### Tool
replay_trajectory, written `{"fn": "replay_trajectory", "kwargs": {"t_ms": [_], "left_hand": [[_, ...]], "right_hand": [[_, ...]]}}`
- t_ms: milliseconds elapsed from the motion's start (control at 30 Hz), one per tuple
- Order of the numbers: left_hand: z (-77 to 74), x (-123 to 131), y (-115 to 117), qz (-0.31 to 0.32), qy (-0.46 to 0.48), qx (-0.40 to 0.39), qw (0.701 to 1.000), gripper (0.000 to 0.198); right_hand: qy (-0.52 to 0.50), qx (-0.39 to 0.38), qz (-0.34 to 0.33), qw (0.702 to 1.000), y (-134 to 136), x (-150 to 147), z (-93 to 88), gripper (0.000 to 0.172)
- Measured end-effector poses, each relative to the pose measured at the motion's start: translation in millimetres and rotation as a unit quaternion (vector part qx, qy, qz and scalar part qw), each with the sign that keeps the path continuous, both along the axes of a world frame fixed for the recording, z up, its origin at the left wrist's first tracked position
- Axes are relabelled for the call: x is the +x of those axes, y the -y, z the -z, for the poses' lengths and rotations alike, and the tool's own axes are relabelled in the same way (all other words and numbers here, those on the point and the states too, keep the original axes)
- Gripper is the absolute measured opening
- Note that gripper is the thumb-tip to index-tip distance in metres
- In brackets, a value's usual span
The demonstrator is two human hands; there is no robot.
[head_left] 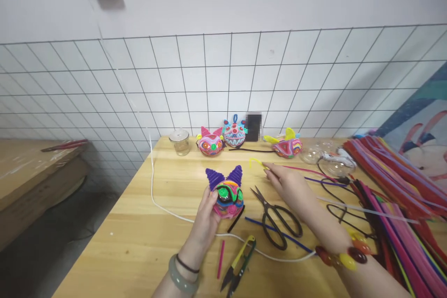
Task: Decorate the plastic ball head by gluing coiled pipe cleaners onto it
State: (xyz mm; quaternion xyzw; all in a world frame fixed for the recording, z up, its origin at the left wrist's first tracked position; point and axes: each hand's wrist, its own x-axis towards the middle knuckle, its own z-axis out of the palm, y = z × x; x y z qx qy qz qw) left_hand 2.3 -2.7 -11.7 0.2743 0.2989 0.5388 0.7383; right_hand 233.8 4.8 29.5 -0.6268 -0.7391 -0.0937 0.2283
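**Purple-eared toy [230,198] held in left hand [205,218]**

The toy is just left of the black scissors [267,206], with more toys [234,134] behind. The right hand [289,185] is at a yellow fuzzy stick [256,161]; I can't tell if it pinches it.

Wooden surface [132,247]: pale — grain showing
Front: scissors [266,206], snips [240,256], white cable [166,213]
Wall side: jar [180,144], pink-eared head [210,147]
Right: pipe-cleaner bundles [401,233] — many-coloured
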Motion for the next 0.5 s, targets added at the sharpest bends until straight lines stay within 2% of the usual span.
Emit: {"fn": "replay_trajectory", "kwargs": {"t_ms": [133,267,367,500], "left_hand": [[-3.3,-0.5,1.6,0.044,0.014,0.043,0.998,0.054],[-2.0,-0.1,1.5,0.039,-0.001,0.093,0.995,0.061],[1.2,-1.4,1.1,0.035,-0.012,0.114,0.993,0.058],[2.4,-3.9,1.0,0.032,-0.024,0.122,0.992,0.057]], "right_hand": [[0.038,-0.04,0.006,0.998,-25.3,8.7,26.0,0.028],[0.057,-0.057,-0.011,0.997,-33.8,10.8,36.8,0.024],[0.051,-0.062,-0.032,0.996,-25.5,12.2,36.2,0.027],[0.028,-0.073,-0.052,0.996,3.3,15.9,36.7,0.031]]}}
